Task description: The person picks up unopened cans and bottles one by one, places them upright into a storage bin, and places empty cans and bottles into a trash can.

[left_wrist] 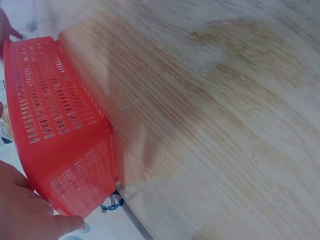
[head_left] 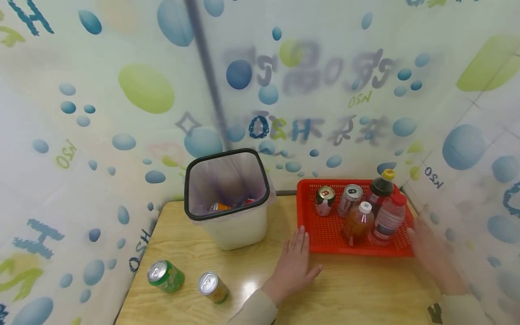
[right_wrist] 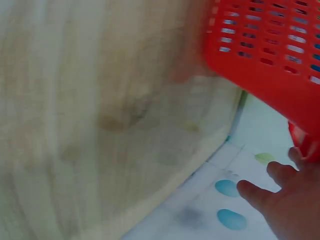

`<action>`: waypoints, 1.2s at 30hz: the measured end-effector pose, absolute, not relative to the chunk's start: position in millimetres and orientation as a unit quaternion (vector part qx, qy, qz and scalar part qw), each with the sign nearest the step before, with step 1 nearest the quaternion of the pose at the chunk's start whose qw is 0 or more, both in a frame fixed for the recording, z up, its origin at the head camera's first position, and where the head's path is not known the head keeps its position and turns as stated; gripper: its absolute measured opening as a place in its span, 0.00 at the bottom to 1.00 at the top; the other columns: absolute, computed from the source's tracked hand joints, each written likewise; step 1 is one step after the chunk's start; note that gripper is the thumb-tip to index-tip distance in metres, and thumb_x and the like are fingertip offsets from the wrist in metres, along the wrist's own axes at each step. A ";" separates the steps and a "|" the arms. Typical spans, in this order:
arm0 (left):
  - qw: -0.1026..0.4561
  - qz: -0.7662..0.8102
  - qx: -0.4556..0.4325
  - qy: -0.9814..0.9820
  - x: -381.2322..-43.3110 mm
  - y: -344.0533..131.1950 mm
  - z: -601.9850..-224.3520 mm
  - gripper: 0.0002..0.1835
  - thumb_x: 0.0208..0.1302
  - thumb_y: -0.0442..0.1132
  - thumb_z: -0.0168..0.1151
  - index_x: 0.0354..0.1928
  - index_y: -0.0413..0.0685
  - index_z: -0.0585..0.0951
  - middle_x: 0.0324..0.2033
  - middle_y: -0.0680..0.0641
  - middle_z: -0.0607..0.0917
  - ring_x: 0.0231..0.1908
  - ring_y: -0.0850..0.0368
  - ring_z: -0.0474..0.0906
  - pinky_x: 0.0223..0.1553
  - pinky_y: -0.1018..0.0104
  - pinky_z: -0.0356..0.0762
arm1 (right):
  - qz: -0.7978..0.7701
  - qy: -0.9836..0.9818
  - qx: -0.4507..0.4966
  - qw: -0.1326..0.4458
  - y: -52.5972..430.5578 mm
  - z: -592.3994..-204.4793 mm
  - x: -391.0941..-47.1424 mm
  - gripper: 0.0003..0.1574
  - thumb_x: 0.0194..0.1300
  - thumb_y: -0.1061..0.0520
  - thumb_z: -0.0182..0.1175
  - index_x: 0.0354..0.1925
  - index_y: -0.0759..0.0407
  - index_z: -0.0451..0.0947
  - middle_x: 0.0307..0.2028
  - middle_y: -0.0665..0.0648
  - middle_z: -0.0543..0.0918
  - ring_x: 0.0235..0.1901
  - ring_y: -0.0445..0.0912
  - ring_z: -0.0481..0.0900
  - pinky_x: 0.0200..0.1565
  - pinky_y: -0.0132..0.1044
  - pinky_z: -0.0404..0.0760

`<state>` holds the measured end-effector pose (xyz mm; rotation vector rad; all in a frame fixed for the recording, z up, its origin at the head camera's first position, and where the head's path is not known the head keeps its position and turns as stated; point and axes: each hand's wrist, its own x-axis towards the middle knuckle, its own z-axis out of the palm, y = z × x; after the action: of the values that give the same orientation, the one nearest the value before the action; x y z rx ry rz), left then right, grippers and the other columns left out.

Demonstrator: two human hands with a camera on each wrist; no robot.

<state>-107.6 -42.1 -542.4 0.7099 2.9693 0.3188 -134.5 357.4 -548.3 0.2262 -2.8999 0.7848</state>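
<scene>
A red perforated plastic basket (head_left: pixel 321 241) stands at the right of the table, holding two cans and three bottles. My left hand (head_left: pixel 295 266) lies at its front left corner, fingers extended along the side and thumb pointing right. In the left wrist view the left hand (left_wrist: pixel 25 210) is beside the basket's end wall (left_wrist: pixel 80 182). On the opposite side, my right hand (head_left: pixel 430 253), slightly blurred, has its fingertips right at the right rim. The right wrist view shows the right hand (right_wrist: pixel 295 200) with spread fingers near the basket's edge (right_wrist: pixel 265 85).
Left of the basket stands a pale bin (head_left: pixel 239 230) with a black rim, a bag liner and cans inside. A green can (head_left: pixel 172 277) and a small gold can (head_left: pixel 217 289) stand on the wooden table (head_left: pixel 174 230). Patterned curtains surround the table.
</scene>
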 end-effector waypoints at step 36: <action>-0.233 0.156 0.267 0.922 -69.2 -195.5 -483.1 0.31 0.80 0.60 0.46 0.63 0.40 0.79 0.61 0.42 0.82 0.65 0.40 0.75 0.62 0.34 0.73 | 0.284 -0.957 0.034 0.045 353.0 -552.6 -133.7 0.43 0.86 0.47 0.37 0.78 0.76 0.38 0.75 0.83 0.44 0.76 0.76 0.40 0.74 0.67 0.38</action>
<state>-69.2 -195.5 -483.1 0.9896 3.4243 0.5790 -133.7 353.0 -552.6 0.1039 -2.9237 0.8672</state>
